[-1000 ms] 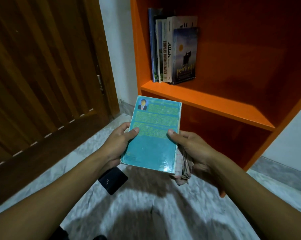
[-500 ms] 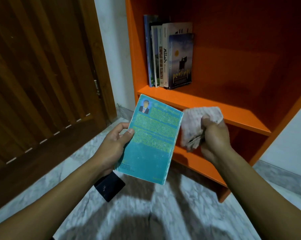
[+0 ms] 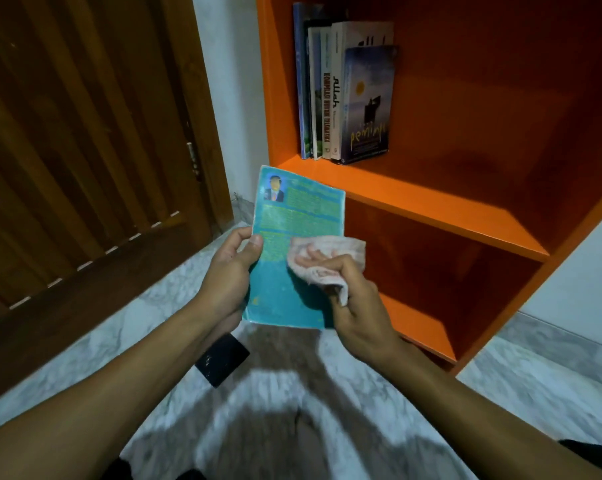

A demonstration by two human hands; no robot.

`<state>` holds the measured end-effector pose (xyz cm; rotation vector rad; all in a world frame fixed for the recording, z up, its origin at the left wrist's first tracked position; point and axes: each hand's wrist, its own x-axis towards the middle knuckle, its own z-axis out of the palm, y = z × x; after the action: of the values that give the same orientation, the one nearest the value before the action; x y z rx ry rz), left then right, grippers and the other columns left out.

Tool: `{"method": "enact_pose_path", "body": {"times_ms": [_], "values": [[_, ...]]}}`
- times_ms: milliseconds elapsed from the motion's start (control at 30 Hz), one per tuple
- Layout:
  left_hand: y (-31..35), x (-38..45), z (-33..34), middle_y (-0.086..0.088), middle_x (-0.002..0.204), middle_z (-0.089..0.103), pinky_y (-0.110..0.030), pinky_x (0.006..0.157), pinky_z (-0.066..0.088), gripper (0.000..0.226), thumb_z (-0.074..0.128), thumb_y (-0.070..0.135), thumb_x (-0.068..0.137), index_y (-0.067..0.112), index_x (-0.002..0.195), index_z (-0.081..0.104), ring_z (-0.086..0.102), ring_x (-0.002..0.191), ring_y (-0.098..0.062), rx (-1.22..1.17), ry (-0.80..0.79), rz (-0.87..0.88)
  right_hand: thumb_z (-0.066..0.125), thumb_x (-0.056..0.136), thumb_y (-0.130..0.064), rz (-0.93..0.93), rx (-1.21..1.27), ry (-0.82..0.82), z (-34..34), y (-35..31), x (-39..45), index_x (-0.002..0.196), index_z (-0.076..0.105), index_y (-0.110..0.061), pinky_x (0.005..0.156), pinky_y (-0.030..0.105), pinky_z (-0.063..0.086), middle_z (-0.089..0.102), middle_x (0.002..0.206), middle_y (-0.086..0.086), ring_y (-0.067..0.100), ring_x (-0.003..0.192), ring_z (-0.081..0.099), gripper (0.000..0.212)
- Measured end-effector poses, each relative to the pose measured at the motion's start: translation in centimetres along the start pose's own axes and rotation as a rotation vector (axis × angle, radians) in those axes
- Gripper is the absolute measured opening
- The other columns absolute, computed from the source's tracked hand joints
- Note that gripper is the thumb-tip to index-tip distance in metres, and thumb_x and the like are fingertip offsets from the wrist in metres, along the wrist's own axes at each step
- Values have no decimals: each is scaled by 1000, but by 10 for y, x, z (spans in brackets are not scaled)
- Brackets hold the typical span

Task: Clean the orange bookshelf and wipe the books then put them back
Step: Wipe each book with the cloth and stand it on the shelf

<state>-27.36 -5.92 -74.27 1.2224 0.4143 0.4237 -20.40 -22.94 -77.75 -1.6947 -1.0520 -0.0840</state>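
In front of the orange bookshelf (image 3: 431,202), above the marble floor (image 3: 154,323): one teal book (image 3: 285,271), back cover up, small portrait at its top left corner, cover worn.
Left hand (image 3: 228,275): grip pinching the book's left edge, thumb on the cover, fingers behind.
Right hand (image 3: 356,306): grip curled round a pale pink cloth (image 3: 327,261), which is bunched and pressed on the right half of the cover; fingertips (image 3: 313,258) lie over the cloth.
Upper shelf, left end: row of books (image 3: 344,95) standing upright against the side wall, the front one dark blue with a sun on its cover. Rest of that shelf bare orange board.
Lower compartment: interior in shadow.
Floor, below the left wrist: one small black object (image 3: 222,358), kind unclear.
Left of shelf: white wall strip, then a dark wooden door (image 3: 85,150).
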Motion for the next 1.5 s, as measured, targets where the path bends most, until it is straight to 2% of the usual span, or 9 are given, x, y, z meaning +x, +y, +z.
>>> {"method": "enact_pose_path", "body": {"times_ms": [300,367,500,667,733,833,1200,1367,1500], "values": [[7,18,-30,-4,92,71,-31,58,54,16,46,25,105,18,99,59,68,72,-18,58,228,28,38,104,-12,-41,34,-269,21,1,-20,102,52,-20,79,40,50,63,99,-5,16,93,62,16],[5,17,-31,-5,87,70,-33,65,53,16,48,24,104,17,94,59,66,72,-21,132,241,71,41,103,-12,-17,38,-245,16,0,-15,104,50,-29,76,27,50,63,98,-16,5,91,63,19],[5,5,-25,0,77,75,-32,62,53,16,49,24,104,13,99,59,71,67,-19,323,160,99,48,97,-23,115,62,111,2,1,5,110,52,-28,75,11,44,62,97,-17,-8,87,58,15],[1,-20,-1,-7,87,77,-47,72,58,17,48,30,103,17,97,59,75,77,-29,444,-20,31,48,98,-27,490,295,675,-22,20,43,99,58,-24,91,51,54,68,104,10,28,100,66,10],[-6,-26,13,-7,91,77,-50,74,58,18,48,31,103,17,98,59,75,79,-29,459,-83,18,47,101,-24,439,276,730,-26,13,49,99,59,-26,87,44,54,68,99,2,21,96,66,12],[-15,-29,33,-10,92,76,-51,77,58,18,49,30,103,15,101,59,74,82,-33,386,-131,-31,46,104,-20,275,133,508,-10,-5,44,112,55,-16,80,25,49,65,102,-7,3,94,61,13],[-20,27,6,-23,118,69,-64,88,53,30,49,21,100,8,126,55,69,102,-42,-237,250,-244,45,102,-21,129,105,-198,40,2,-6,110,51,-28,108,25,41,53,142,-7,-4,134,42,12],[-10,32,-21,-14,112,73,-65,86,54,25,47,27,103,15,123,55,72,98,-37,-230,379,-231,47,100,-19,169,86,-360,38,-8,-12,109,53,-31,99,30,49,62,129,-12,4,122,55,15],[-4,33,-37,-12,114,73,-65,83,54,27,48,26,101,13,123,57,72,98,-35,-127,408,-143,46,104,-12,205,59,-469,25,-7,-7,101,50,-35,72,3,44,56,94,-47,-21,89,56,24]]}}
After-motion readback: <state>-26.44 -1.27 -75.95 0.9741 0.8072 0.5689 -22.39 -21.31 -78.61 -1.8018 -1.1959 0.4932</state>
